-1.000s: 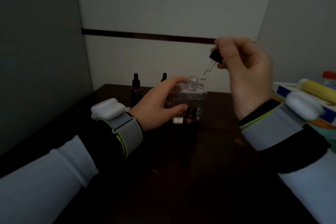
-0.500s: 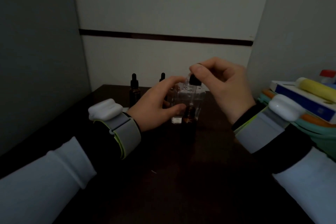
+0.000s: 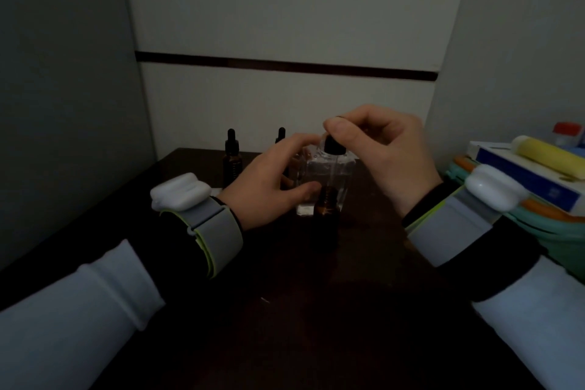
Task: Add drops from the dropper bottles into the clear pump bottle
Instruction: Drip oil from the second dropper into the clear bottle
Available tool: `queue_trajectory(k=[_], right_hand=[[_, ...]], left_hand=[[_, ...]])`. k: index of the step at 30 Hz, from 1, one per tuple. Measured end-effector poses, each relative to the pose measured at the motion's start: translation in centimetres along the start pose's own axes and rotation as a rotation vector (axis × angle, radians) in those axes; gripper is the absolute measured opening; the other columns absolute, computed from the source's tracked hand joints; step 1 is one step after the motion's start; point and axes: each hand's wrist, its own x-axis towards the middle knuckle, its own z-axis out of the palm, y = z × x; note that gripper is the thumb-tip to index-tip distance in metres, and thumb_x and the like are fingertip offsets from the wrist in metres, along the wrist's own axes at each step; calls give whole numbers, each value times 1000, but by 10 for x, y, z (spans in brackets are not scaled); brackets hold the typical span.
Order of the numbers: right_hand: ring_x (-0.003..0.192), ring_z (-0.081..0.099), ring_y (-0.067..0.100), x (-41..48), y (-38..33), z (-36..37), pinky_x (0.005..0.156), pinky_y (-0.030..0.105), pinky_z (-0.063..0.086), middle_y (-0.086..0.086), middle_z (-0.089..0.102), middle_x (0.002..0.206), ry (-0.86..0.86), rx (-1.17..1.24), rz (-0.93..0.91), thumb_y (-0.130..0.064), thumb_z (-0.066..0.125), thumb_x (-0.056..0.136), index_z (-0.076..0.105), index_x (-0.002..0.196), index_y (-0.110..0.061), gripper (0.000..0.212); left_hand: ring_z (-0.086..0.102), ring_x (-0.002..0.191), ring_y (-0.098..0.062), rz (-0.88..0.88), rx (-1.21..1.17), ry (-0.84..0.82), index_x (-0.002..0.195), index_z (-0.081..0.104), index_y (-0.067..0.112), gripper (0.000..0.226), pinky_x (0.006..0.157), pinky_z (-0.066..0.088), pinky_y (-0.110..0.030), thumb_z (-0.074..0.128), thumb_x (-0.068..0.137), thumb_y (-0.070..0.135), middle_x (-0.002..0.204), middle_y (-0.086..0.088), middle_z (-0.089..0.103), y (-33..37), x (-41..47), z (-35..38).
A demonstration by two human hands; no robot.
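Observation:
A clear square pump bottle (image 3: 343, 177) without its pump stands on the dark table (image 3: 285, 310). My left hand (image 3: 266, 187) holds it from the left, fingers at its shoulder, thumb low on its front. An open amber dropper bottle (image 3: 326, 215) stands just in front of it. My right hand (image 3: 389, 155) pinches the black bulb of a dropper (image 3: 334, 146); its glass pipette points down into the amber bottle's neck. Two capped dropper bottles (image 3: 232, 155) (image 3: 280, 134) stand at the back, the right one half hidden by my left hand.
Walls close the table in at the back and left. On the right lies a stack with a blue-and-white box (image 3: 522, 174), a yellow tube (image 3: 550, 158) and a teal container (image 3: 563, 231). Both wrists wear grey bands with white devices.
My right hand has come down and left with the dropper, from beside the clear bottle's mouth to over the amber bottle, where the pipette now enters. My left hand has kept its hold.

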Motion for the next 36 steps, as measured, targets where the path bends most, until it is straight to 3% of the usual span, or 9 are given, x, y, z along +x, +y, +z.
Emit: queue_trajectory(k=[4,8,11,16,22,25,32,36], right_hand=[[71,66,12,1,0,-1,72,31,52,-4,70,71,-9,-7,-8,-22,68,80,69,76,-22,4],[76,67,12,1,-3,-2,73,27,54,2,71,78,22,44,-13,-19,66,83,70,83,-13,7],[74,64,2,3,-8,-4,66,15,47,-7,70,77,137,120,-35,-18,62,86,68,87,-15,7],[77,62,2,8,-7,-8,61,16,46,-9,68,83,389,142,-97,-23,59,90,65,92,-23,7],[82,63,1,4,0,0,71,19,49,-16,68,85,215,-39,-128,-21,62,88,65,93,-30,10],[80,62,3,2,9,2,69,18,47,-14,65,84,130,-163,-103,-24,66,84,66,87,-32,9],[80,64,5,3,12,2,64,15,43,-8,67,84,94,-154,-49,-24,68,84,67,83,-28,5],[76,63,6,4,13,1,68,25,46,-12,65,77,120,-200,-52,-30,66,82,64,76,-33,7]], left_hand=[[50,102,3,-1,-4,1,132,37,35,55,82,49,-20,63,86,20,114,29,41,0,0,0],[51,106,-3,-7,5,10,134,39,31,55,83,50,-24,63,86,21,123,14,48,-1,-1,0],[50,106,-2,-8,17,8,134,40,31,55,84,49,-23,64,86,21,122,15,46,0,-1,0],[53,105,-6,10,26,19,130,44,28,53,83,49,-26,67,83,20,123,8,52,1,-2,-1],[54,103,-5,17,32,25,130,44,28,54,81,49,-24,69,82,20,121,6,54,1,-2,-2],[53,102,-3,14,35,21,130,43,29,55,81,48,-22,69,82,21,122,6,54,1,-1,-2],[52,102,-3,11,26,21,131,43,29,56,80,48,-20,69,83,21,121,9,52,1,-1,-2],[54,101,-4,12,20,21,131,43,29,56,79,49,-21,69,82,20,122,8,53,1,-1,-1]])
